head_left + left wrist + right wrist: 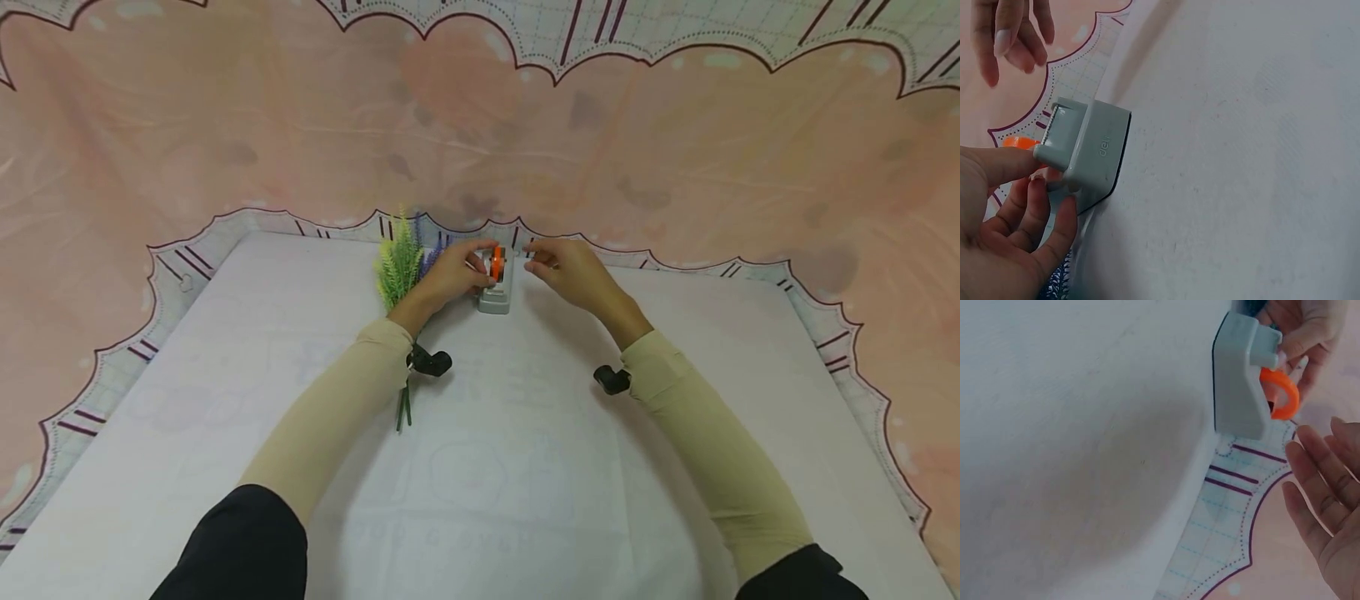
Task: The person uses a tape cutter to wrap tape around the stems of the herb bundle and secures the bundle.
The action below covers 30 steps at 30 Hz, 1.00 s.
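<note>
A grey tape dispenser (494,301) stands near the far edge of the white-covered table, with an orange ring (497,262) in its middle. My left hand (452,273) grips it from the left. In the left wrist view, the thumb lies at the toothed cutter end of the dispenser (1100,147) and the fingers curl beneath it. To the right, my right hand (573,273) hovers apart from the dispenser. Its fingers are relaxed and hold nothing, as the right wrist view of that hand (1329,494) also shows.
Artificial flower sprigs, yellow-green (399,267) and purple (432,257), lie left of the dispenser, partly under the left forearm. The white sheet (525,467) covers most of the table. A scalloped patterned cloth (187,262) borders it.
</note>
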Available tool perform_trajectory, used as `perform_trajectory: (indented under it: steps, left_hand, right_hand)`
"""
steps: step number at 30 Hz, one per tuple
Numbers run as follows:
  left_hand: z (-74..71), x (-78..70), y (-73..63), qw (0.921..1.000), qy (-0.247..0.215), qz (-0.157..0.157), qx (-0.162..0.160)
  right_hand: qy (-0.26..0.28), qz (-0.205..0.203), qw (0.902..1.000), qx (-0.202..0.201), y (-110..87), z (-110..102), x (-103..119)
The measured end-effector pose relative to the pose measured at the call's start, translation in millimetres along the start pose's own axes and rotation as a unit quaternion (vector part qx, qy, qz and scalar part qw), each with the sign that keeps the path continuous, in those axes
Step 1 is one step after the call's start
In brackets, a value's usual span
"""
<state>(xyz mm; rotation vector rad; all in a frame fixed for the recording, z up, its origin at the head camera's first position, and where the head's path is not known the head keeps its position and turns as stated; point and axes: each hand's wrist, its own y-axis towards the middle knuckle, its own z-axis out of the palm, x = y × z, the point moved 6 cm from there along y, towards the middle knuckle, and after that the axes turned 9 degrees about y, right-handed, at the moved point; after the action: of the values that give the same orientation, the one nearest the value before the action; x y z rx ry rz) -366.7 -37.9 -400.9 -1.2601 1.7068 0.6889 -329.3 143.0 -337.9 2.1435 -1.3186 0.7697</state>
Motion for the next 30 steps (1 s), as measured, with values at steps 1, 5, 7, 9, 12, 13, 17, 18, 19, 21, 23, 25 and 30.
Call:
perform_trajectory:
  steps: [1, 5, 7, 9, 12, 13, 17, 18, 19, 21, 23, 25, 30]
  left_hand:
    - [-0.1, 0.5, 0.0, 1.0000, -0.003, 0.000, 0.000]
    - [-0.4, 1.1, -0.2, 0.9999, -0.014, 0.005, 0.004]
    - [-0.6, 1.1, -0.1, 0.9998, -0.017, 0.008, 0.005]
    - [-0.4, 1.5, 0.3, 0.9997, -0.021, 0.009, 0.007]
    - [-0.2, 2.3, 0.7, 0.9997, -0.021, 0.011, 0.009]
    - [-0.2, 2.3, 0.8, 0.9997, -0.020, 0.012, 0.009]
    - [-0.2, 1.0, 0.5, 0.9997, -0.016, 0.018, 0.010]
    - [-0.2, 0.5, 0.2, 0.9996, -0.018, 0.018, 0.011]
    - [-0.3, 0.1, 0.0, 0.9996, -0.020, 0.019, 0.012]
    - [-0.6, -0.5, -0.6, 0.9995, -0.023, 0.018, 0.014]
    - [-0.8, -0.3, -0.9, 0.9995, -0.022, 0.016, 0.015]
    - [-1.2, 0.4, -0.6, 0.9996, -0.015, 0.016, 0.016]
    - [-2.4, 2.4, 1.7, 0.9995, 0.014, 0.026, 0.012]
  right_hand:
    - [0.001, -0.006, 1.0000, 0.002, 2.7, 2, 1]
    - [0.003, -0.025, 0.9996, 0.011, 13.6, 12, 6]
    - [0.004, -0.029, 0.9994, 0.016, 19.3, 17, 8]
    - [0.004, -0.028, 0.9994, 0.021, 25.3, 21, 10]
    - [0.006, -0.023, 0.9993, 0.030, 34.7, 27, 12]
    - [0.006, -0.018, 0.9992, 0.034, 37.6, 29, 12]
    - [0.000, -0.003, 0.9987, 0.052, 48.0, 35, 13]
    - [-0.003, 0.001, 0.9984, 0.056, 49.8, 37, 13]
    - [-0.005, 0.004, 0.9982, 0.059, 51.4, 38, 14]
    - [-0.009, 0.011, 0.9981, 0.061, 53.9, 39, 14]
    - [-0.008, 0.014, 0.9981, 0.059, 55.5, 41, 14]
    - [0.000, 0.018, 0.9983, 0.055, 56.2, 41, 14]
    - [0.043, 0.007, 0.9985, 0.031, 55.3, 40, 13]
